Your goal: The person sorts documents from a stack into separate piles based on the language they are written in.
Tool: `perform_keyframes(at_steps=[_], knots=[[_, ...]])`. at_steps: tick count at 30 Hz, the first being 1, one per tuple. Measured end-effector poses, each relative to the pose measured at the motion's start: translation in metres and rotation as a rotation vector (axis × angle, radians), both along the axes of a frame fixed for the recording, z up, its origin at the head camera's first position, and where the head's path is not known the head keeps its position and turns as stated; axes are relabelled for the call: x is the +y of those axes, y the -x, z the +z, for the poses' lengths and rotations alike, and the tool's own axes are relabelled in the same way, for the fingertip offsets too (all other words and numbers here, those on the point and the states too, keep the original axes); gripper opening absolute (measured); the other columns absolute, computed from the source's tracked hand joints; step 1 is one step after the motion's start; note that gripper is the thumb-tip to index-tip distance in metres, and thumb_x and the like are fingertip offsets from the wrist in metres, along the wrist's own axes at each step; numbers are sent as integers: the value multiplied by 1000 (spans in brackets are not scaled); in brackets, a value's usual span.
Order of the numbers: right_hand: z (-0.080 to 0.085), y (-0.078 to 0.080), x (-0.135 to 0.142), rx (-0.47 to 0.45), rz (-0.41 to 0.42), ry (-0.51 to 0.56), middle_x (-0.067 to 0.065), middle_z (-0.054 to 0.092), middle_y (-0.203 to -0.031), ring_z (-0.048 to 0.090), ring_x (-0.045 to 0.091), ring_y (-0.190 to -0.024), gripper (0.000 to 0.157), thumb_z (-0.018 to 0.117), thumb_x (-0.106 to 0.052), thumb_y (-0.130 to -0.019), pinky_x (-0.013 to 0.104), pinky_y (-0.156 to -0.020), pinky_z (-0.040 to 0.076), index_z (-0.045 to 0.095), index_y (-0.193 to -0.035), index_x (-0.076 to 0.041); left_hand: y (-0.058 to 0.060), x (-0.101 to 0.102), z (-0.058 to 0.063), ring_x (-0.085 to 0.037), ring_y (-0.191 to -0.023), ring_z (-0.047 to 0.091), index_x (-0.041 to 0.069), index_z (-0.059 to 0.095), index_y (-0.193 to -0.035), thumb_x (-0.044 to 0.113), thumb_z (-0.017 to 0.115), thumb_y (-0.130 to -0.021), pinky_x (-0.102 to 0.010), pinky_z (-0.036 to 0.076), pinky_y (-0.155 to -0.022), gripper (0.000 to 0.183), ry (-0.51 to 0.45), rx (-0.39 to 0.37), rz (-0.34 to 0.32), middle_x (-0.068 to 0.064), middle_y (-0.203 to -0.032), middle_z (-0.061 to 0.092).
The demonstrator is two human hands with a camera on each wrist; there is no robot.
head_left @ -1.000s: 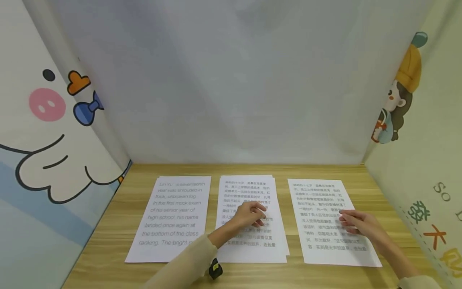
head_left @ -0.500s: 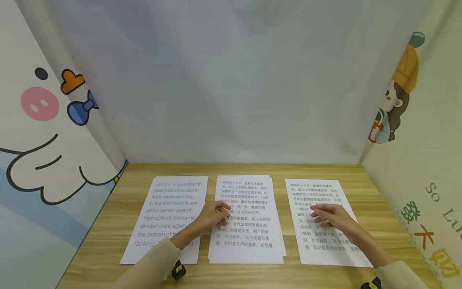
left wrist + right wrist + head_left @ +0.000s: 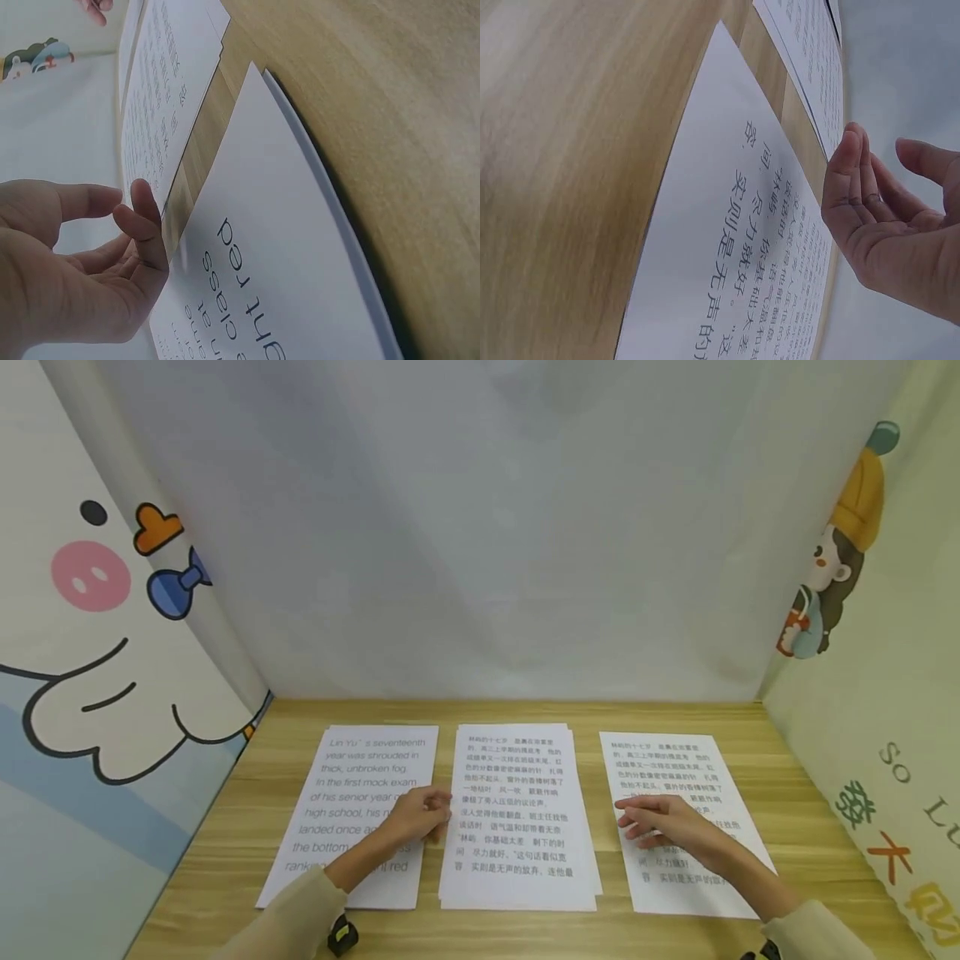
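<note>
Three sets of white printed paper lie side by side on the table. My left hand (image 3: pixel 417 817), fingers loosely bent and holding nothing, is over the right side of the English-text paper stack (image 3: pixel 360 777). The left wrist view shows that stack's layered edge and the hand (image 3: pixel 97 270) raised above it. In the middle lies a slightly uneven stack of Chinese-text paper (image 3: pixel 517 889). My right hand (image 3: pixel 671 828) hovers over the Chinese-text sheet (image 3: pixel 660 760) on the right. Its fingers (image 3: pixel 847 180) are gently curved, thumb apart, with nothing in them.
Wood-grain table (image 3: pixel 525 935) shows in front of the papers and in strips between them. A pale backdrop (image 3: pixel 480 568) rises behind, with cartoon-printed side panels at left (image 3: pixel 112 710) and right (image 3: pixel 832 727).
My left hand has moved left, from over the middle stack to the English-text stack. My right hand has also shifted left, across the right sheet. The papers stay in place.
</note>
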State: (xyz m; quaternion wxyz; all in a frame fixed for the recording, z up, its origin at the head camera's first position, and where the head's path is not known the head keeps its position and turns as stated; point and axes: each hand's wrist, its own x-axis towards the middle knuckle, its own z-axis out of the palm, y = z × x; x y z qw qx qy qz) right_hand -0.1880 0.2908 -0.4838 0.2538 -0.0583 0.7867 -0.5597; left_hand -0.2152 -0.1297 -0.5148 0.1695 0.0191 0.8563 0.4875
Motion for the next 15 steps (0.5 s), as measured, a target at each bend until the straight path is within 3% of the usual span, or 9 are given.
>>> perform_keyframes(at_steps=[8,15], knots=[[-12,1,-21,-45,45,53,11,70,-115,69,16,-98,57,54,-27,-107,28,-85,61,43,-145,14,-6,1,3,-15,-66,59,-5,58,-136,13,63,-94,-24,44,-58,46,59,-36,16,-6,-87,66],[-25,-2,-37,-116,81,95,9,70,-110,67,13,-94,60,53,-24,-107,25,-81,61,36,-148,16,-7,2,2,-14,-63,58,-5,59,-136,13,62,-94,-22,40,-53,45,47,-41,-3,-6,-88,67]])
